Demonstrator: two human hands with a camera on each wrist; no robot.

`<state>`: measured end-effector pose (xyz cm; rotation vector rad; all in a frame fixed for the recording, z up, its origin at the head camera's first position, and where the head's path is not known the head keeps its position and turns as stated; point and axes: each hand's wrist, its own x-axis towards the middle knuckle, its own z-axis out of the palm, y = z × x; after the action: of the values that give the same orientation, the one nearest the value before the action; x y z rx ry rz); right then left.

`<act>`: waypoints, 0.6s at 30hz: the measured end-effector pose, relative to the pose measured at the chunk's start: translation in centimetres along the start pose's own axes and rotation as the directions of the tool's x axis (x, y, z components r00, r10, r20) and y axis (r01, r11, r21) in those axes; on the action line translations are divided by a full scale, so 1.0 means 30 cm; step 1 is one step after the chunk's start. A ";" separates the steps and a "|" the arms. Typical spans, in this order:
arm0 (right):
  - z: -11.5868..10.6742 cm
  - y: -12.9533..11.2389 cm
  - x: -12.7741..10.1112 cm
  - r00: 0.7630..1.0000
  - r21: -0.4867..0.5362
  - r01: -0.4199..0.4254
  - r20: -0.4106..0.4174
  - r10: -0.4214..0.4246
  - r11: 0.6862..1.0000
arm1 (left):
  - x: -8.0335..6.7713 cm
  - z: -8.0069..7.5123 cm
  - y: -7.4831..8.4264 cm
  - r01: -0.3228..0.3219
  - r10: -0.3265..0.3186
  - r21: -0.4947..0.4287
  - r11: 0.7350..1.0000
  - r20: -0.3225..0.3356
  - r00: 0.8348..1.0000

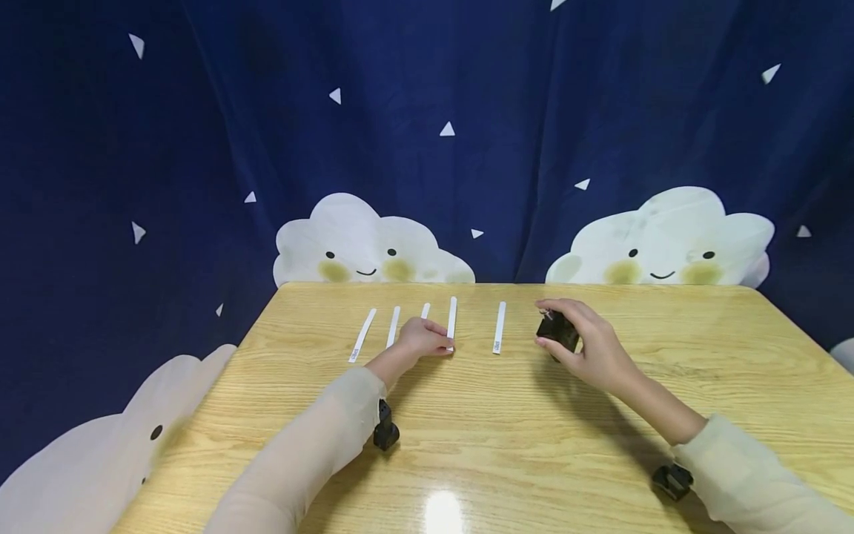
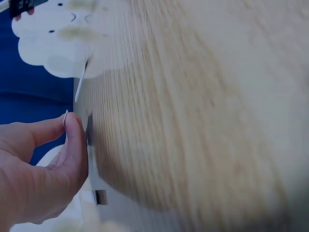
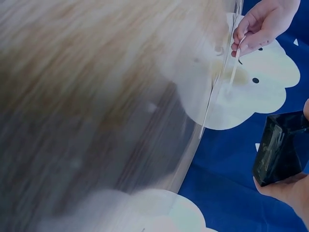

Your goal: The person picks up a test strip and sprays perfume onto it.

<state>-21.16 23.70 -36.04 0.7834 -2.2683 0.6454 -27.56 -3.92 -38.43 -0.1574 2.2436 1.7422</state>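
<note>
My left hand (image 1: 419, 337) pinches the near end of a thin white strip (image 1: 452, 315) between thumb and fingers; in the right wrist view the same strip (image 3: 236, 65) points away from the fingertips. To its right lies another white strip (image 1: 500, 327) with a small dark mark at its near end. Off to the right, my right hand (image 1: 596, 348) grips a glossy black box-shaped block (image 1: 559, 331) between thumb and fingers, held above the table. Its squared edges show in the right wrist view, where the block (image 3: 275, 150) is cut off by the frame.
Several more white strips, among them a slanted one (image 1: 363, 335), lie in a row on the left of the wooden table (image 1: 520, 460), partly behind the left hand. Black wrist devices (image 1: 385, 430) hang under both sleeves. A dark blue curtain (image 1: 427, 67) with cloud faces stands behind the table.
</note>
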 end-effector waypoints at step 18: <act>-0.008 0.010 -0.018 1.000 0.009 0.018 -0.013 -0.018 1.000 | 0.021 0.008 0.008 -0.092 0.118 0.192 0.977 -0.125 0.985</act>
<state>-20.93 24.24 -36.34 0.8013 -2.2456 0.6511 -28.19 -3.58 -38.45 -0.1218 2.5422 1.6040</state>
